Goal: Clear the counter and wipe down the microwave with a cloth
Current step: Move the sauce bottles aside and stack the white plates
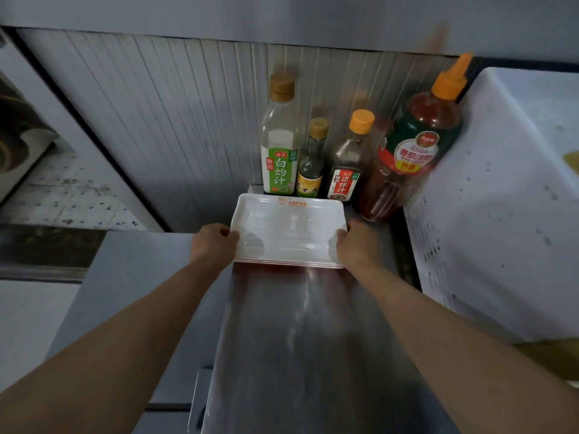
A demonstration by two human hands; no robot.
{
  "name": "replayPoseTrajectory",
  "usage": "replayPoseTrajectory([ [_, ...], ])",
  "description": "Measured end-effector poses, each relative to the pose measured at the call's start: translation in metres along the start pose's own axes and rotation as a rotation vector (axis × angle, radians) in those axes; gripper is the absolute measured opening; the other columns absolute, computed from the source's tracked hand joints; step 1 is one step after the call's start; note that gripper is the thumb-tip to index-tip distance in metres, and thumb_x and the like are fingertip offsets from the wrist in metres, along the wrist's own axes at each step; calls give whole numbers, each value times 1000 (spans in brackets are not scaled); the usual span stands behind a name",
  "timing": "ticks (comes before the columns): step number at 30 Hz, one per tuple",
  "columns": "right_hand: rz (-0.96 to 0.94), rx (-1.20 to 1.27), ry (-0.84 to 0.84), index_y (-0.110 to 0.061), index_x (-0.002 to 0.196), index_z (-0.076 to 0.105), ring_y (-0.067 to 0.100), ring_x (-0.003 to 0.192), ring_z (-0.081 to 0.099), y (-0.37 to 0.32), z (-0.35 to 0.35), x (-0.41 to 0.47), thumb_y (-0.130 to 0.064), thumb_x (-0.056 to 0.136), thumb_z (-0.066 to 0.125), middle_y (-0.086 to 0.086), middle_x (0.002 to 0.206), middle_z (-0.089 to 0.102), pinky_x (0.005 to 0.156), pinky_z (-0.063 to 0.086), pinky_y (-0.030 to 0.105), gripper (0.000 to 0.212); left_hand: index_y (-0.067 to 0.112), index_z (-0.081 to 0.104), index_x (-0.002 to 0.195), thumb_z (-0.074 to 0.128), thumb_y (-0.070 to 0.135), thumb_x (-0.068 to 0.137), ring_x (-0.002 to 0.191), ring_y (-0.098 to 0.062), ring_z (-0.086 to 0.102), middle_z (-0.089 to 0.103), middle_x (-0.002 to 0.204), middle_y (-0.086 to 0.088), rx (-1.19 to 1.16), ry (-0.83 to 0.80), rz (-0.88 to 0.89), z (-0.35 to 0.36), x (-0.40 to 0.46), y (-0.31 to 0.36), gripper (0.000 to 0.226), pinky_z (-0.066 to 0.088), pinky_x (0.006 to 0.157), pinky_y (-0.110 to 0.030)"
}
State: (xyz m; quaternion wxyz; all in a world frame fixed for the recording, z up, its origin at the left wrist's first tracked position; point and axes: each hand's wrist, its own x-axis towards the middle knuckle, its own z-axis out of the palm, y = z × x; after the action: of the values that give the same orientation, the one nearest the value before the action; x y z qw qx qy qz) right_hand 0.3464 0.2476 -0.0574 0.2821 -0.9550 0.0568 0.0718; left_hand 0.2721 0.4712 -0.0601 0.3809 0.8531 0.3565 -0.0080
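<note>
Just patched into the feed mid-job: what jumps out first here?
Both hands, left hand and right hand, grip the short ends of a white tray stack at the far end of the steel counter. Behind it four sauce bottles line the wall, the big red ketchup bottle leaning rightmost.

Probably a commercial kitchen, steel counter [313, 339], sauce bottles [280, 142] against wall, perforated white crate [488, 214]

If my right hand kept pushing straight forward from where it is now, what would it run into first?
Probably the big red sauce bottle. The right hand, gripping the stack of white trays, points toward it, with only a short bare stretch of counter between. Depth is hard to judge.
</note>
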Motion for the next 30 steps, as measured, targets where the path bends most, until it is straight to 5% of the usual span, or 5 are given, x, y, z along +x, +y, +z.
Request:
replayPoseTrajectory([
  [13,-43,-8,-113,-3,125,47,31,116,53,1,-11,-21,-24,89,59,16,128,52,90,44,34,43,11,65,96,57,23,89,80,-28,63,67,94,-12,42,-73,8,-5,-9,4,17,54,76,-35],
  [20,-98,-158,-275,-11,134,33,30,127,39,6,-41,-65,-25,83,63,13,136,39,103,41,39,61,10,47,121,62,24,84,111,-32,52,51,122,-15,310,-63,61,-24,-55,23,42,45,89,-43],
  [30,-383,-304,-328,-8,131,33,32,129,32,17,-103,-146,-25,81,66,14,135,40,104,36,40,62,16,36,133,61,26,83,123,-27,43,46,131,-9,640,-133,324,-43,-169,44,56,40,96,-42],
])
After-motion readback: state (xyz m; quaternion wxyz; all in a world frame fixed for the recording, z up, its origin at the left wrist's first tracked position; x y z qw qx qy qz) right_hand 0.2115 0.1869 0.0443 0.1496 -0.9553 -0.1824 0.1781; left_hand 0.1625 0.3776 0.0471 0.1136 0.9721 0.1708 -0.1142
